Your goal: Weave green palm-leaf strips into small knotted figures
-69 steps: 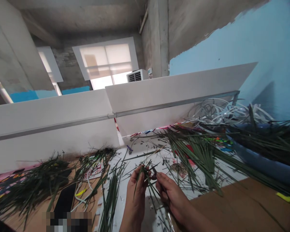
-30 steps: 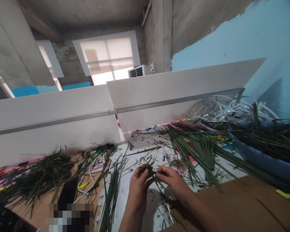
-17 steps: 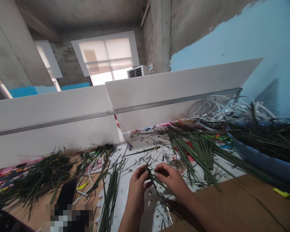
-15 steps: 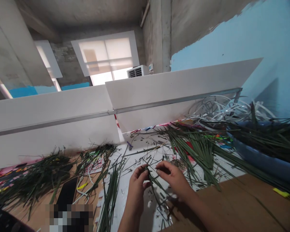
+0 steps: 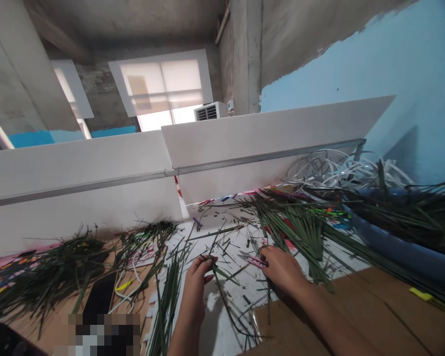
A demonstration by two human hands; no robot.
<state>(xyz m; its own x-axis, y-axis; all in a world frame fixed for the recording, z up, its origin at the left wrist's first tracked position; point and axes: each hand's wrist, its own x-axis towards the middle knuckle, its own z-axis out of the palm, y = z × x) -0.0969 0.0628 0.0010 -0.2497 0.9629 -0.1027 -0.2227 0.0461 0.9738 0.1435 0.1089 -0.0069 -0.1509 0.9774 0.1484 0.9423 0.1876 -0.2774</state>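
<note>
My left hand (image 5: 197,278) pinches the upper end of a thin green strip (image 5: 222,274) between thumb and fingers; the strip trails down and to the right over the white tabletop (image 5: 215,316). Apart from it, my right hand (image 5: 282,269) rests on the table further right. Its fingers curl round a small pink-handled tool that looks like scissors (image 5: 252,259), whose metal tips point left. Loose green strip offcuts lie scattered between and around both hands.
Heaps of green strips lie at the left (image 5: 59,272) and centre right (image 5: 300,227). A blue tub (image 5: 393,244) with more strips and white cords (image 5: 341,170) stands at the right. A black phone (image 5: 100,299), brown cardboard (image 5: 356,316) and a white partition (image 5: 244,143) border the spot.
My right hand has let go of the strip and moved right onto the pink-handled tool. My left hand keeps the strip and has dropped slightly to the left.
</note>
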